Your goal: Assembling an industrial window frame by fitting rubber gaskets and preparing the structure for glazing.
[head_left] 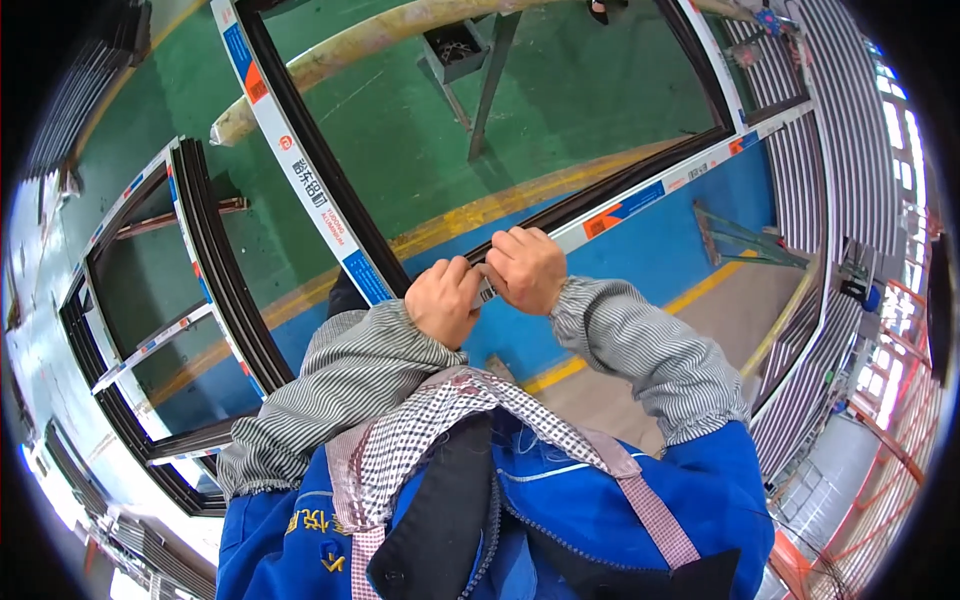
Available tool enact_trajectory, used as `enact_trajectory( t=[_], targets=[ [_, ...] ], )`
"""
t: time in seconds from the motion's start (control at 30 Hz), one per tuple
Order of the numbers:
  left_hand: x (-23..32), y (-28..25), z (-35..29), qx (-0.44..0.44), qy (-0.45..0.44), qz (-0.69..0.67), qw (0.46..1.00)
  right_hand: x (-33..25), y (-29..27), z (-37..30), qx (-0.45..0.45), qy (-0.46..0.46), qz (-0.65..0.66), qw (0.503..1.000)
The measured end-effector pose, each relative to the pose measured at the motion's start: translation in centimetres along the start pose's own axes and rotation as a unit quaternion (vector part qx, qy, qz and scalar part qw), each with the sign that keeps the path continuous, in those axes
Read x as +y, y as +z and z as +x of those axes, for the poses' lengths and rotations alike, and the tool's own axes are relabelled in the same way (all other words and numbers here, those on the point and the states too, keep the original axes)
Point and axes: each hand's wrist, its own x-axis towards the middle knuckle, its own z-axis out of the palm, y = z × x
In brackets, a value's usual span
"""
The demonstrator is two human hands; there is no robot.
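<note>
A large window frame (630, 213) lies in front of me, its bars faced with white printed protective film and lined with black inner edges. Both of my hands meet over the near bar, close to its near-left corner. My left hand (445, 303) is closed, its fingers curled down at the bar. Beside it, my right hand (525, 270) is closed too, thumb and fingertips pressed together near the left fingertips. Whatever small piece is between the fingers is hidden; only a greyish edge shows between the hands.
A second frame stack (225, 265) stands at the left. Under the big frame run a long wrapped roll (365, 45) and a stand with a dark box (455, 50). Long metal profiles (850, 120) lie at the right, near a green metal support (745, 240). Orange railing stands lower right.
</note>
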Motion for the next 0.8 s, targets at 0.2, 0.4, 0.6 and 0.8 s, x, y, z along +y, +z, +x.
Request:
enact_trajectory(
  t=[0.2, 0.4, 0.6, 0.8],
  targets=[
    [-0.3, 0.1, 0.5, 0.014, 0.009, 0.024, 1.000, 0.2, 0.1, 0.5, -0.019, -0.025, -0.033, 0.999],
    [-0.1, -0.6, -0.2, -0.030, 0.013, 0.023, 0.999, -0.4, -0.2, 0.2, -0.006, -0.021, -0.026, 0.999],
    [-0.9, -2.1, -3.9, 0.006, -0.013, 0.090, 0.996, -2.7, 0.7, 0.5, 0.055, 0.040, 0.071, 0.995],
    [-0.9, -2.4, -3.1, -0.002, 0.026, 0.086, 0.996, -4.5, 2.3, 1.3, 0.081, 0.049, 0.090, 0.991]
  ],
)
